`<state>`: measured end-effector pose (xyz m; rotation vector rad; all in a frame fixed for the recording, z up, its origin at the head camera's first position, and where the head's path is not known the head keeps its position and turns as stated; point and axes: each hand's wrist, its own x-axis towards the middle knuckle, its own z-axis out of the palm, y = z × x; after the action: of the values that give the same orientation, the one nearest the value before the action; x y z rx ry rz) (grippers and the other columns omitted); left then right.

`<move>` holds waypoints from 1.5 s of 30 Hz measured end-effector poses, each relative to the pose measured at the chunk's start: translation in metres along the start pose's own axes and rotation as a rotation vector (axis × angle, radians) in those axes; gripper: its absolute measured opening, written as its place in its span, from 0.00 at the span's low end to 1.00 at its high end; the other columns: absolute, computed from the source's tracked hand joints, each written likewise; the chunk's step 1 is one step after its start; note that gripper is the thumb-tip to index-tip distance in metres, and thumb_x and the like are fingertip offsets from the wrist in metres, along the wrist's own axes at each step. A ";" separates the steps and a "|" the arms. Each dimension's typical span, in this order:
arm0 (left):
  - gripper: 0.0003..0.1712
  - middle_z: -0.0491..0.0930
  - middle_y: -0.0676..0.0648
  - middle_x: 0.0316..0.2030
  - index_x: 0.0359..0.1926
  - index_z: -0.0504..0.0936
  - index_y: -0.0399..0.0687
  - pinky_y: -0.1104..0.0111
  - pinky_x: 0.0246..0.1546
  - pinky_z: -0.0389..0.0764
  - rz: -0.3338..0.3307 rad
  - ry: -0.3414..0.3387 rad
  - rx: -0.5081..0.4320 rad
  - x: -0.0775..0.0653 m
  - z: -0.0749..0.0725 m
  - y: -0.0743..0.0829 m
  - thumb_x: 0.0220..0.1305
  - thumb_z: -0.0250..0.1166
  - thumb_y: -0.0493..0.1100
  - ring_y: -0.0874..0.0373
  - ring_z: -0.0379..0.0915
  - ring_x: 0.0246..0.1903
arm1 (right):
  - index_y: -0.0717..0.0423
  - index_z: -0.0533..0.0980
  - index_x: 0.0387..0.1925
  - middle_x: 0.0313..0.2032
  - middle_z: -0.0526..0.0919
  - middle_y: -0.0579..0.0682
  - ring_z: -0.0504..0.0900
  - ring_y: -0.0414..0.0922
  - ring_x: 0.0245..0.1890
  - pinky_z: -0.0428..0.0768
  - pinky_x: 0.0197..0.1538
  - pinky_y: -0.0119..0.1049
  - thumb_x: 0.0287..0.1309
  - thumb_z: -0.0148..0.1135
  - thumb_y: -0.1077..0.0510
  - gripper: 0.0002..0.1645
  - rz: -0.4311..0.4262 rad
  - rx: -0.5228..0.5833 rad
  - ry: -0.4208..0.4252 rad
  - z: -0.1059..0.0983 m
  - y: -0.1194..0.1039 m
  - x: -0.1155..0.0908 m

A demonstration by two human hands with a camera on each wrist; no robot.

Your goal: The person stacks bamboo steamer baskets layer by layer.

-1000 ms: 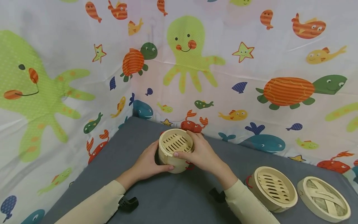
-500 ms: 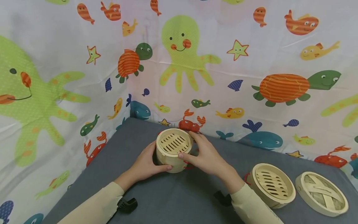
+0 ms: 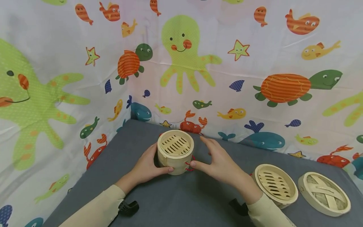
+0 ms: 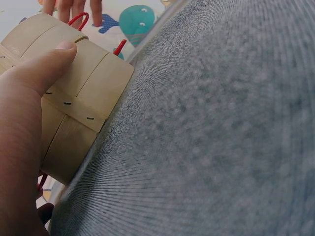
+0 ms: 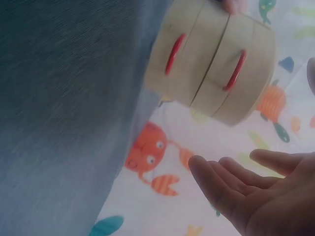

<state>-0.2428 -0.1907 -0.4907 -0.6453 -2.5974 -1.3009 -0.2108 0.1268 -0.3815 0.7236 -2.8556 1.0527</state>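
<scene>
Two bamboo steamer baskets stand stacked on the grey cloth, the slatted floor of the upper one facing up. My left hand grips the stack from the left, its thumb across the front near the seam between the tiers; its other fingers are hidden behind. Red loop handles stick out from the side of each tier in the right wrist view. My right hand is just right of the stack, fingers spread and holding nothing. In the right wrist view a gap shows between its fingers and the baskets.
Another steamer basket sits to the right, partly behind my right forearm. Beside it lies a woven bamboo lid. A sea-animal curtain borders the grey cloth surface at the back and left.
My right hand has let go of the stacked baskets and moved away to the right, its fingers spreading. My left hand keeps its grip. The head view has shifted slightly.
</scene>
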 end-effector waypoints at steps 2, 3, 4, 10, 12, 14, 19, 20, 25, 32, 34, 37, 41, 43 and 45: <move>0.71 0.64 0.51 0.81 0.88 0.55 0.60 0.38 0.76 0.64 -0.011 0.000 0.001 0.000 0.001 0.000 0.52 0.84 0.72 0.46 0.60 0.80 | 0.55 0.59 0.86 0.78 0.67 0.58 0.81 0.59 0.63 0.83 0.61 0.61 0.62 0.74 0.26 0.65 0.013 -0.014 -0.003 -0.003 0.004 -0.004; 0.71 0.64 0.51 0.81 0.88 0.55 0.60 0.38 0.75 0.64 -0.011 -0.001 0.002 0.000 0.001 -0.001 0.52 0.83 0.72 0.46 0.60 0.80 | 0.55 0.59 0.86 0.78 0.67 0.58 0.81 0.59 0.63 0.83 0.61 0.61 0.62 0.74 0.26 0.65 0.020 -0.020 -0.004 -0.005 0.007 -0.006; 0.71 0.64 0.50 0.81 0.88 0.55 0.59 0.37 0.76 0.64 -0.010 -0.001 0.001 0.000 0.001 0.000 0.52 0.84 0.72 0.46 0.60 0.80 | 0.56 0.59 0.85 0.78 0.67 0.58 0.80 0.60 0.63 0.83 0.61 0.62 0.63 0.74 0.25 0.65 0.031 -0.026 -0.004 -0.006 0.009 -0.008; 0.72 0.64 0.50 0.81 0.88 0.55 0.58 0.39 0.76 0.64 -0.013 0.002 0.008 0.000 0.001 -0.001 0.51 0.84 0.72 0.46 0.60 0.80 | 0.56 0.62 0.84 0.77 0.67 0.59 0.81 0.63 0.63 0.83 0.61 0.64 0.63 0.74 0.26 0.63 0.086 -0.057 0.017 -0.015 0.018 -0.020; 0.72 0.64 0.50 0.81 0.88 0.55 0.58 0.39 0.76 0.64 -0.015 0.006 0.012 0.000 0.000 -0.001 0.51 0.84 0.72 0.46 0.60 0.80 | 0.54 0.62 0.84 0.77 0.67 0.58 0.82 0.63 0.62 0.83 0.60 0.64 0.63 0.74 0.25 0.62 0.102 -0.073 0.027 -0.017 0.021 -0.023; 0.72 0.65 0.49 0.81 0.88 0.56 0.57 0.39 0.76 0.65 -0.010 0.005 0.012 0.000 0.000 -0.001 0.51 0.84 0.72 0.46 0.61 0.79 | 0.53 0.63 0.84 0.77 0.68 0.59 0.83 0.63 0.61 0.83 0.60 0.64 0.63 0.73 0.25 0.62 0.113 -0.092 0.039 -0.019 0.023 -0.028; 0.70 0.66 0.49 0.80 0.87 0.57 0.57 0.40 0.76 0.65 0.003 0.000 0.008 -0.001 -0.001 0.002 0.52 0.84 0.71 0.46 0.62 0.79 | 0.54 0.64 0.83 0.76 0.68 0.61 0.84 0.63 0.60 0.84 0.57 0.64 0.63 0.72 0.24 0.61 0.131 -0.131 0.050 -0.026 0.029 -0.037; 0.70 0.66 0.49 0.80 0.87 0.57 0.57 0.40 0.76 0.65 0.003 0.001 0.005 -0.001 -0.001 0.003 0.52 0.84 0.71 0.46 0.62 0.79 | 0.54 0.64 0.83 0.76 0.68 0.61 0.84 0.63 0.59 0.84 0.57 0.63 0.63 0.71 0.23 0.61 0.135 -0.135 0.052 -0.027 0.030 -0.039; 0.70 0.65 0.49 0.80 0.87 0.57 0.57 0.40 0.76 0.65 0.000 0.001 0.003 -0.001 -0.002 0.004 0.52 0.85 0.71 0.46 0.61 0.79 | 0.54 0.65 0.83 0.76 0.69 0.61 0.84 0.63 0.59 0.85 0.56 0.64 0.64 0.72 0.24 0.60 0.140 -0.147 0.070 -0.036 0.035 -0.048; 0.70 0.66 0.48 0.80 0.87 0.58 0.56 0.39 0.75 0.65 0.001 0.001 0.009 0.000 -0.001 0.002 0.52 0.84 0.72 0.45 0.62 0.79 | 0.61 0.66 0.81 0.75 0.69 0.65 0.85 0.65 0.58 0.85 0.56 0.64 0.66 0.75 0.31 0.57 0.137 -0.156 0.084 -0.051 0.047 -0.059; 0.70 0.65 0.48 0.80 0.87 0.57 0.56 0.39 0.76 0.65 -0.001 -0.001 0.004 0.000 -0.001 0.002 0.52 0.84 0.72 0.46 0.61 0.79 | 0.63 0.67 0.80 0.74 0.69 0.67 0.85 0.66 0.58 0.86 0.56 0.64 0.66 0.75 0.32 0.56 0.129 -0.158 0.089 -0.055 0.052 -0.063; 0.70 0.65 0.49 0.80 0.87 0.57 0.57 0.39 0.76 0.65 -0.002 -0.001 -0.002 -0.001 -0.001 0.003 0.52 0.84 0.72 0.45 0.61 0.79 | 0.65 0.67 0.79 0.74 0.69 0.68 0.85 0.66 0.57 0.86 0.54 0.63 0.66 0.76 0.34 0.56 0.124 -0.166 0.097 -0.060 0.059 -0.069; 0.70 0.65 0.48 0.80 0.87 0.58 0.56 0.37 0.75 0.64 -0.003 0.003 -0.001 -0.001 -0.001 0.003 0.53 0.84 0.71 0.44 0.61 0.79 | 0.64 0.67 0.79 0.74 0.69 0.68 0.85 0.67 0.57 0.86 0.53 0.64 0.66 0.77 0.35 0.56 0.142 -0.173 0.096 -0.066 0.063 -0.076; 0.70 0.65 0.47 0.80 0.87 0.58 0.56 0.37 0.75 0.64 0.001 0.005 -0.001 -0.001 -0.001 0.003 0.53 0.85 0.70 0.44 0.61 0.79 | 0.63 0.67 0.80 0.75 0.69 0.66 0.84 0.66 0.58 0.84 0.55 0.65 0.66 0.76 0.33 0.56 0.159 -0.179 0.091 -0.069 0.063 -0.080; 0.69 0.66 0.47 0.80 0.87 0.58 0.56 0.37 0.75 0.65 0.011 0.008 0.000 0.000 -0.001 0.003 0.53 0.85 0.70 0.44 0.62 0.79 | 0.62 0.67 0.80 0.75 0.69 0.66 0.81 0.67 0.63 0.80 0.59 0.70 0.66 0.75 0.32 0.56 0.176 -0.183 0.088 -0.072 0.064 -0.084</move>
<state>-0.2412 -0.1905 -0.4881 -0.6525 -2.5834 -1.2982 -0.1733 0.2486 -0.3792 0.4110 -2.9304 0.8000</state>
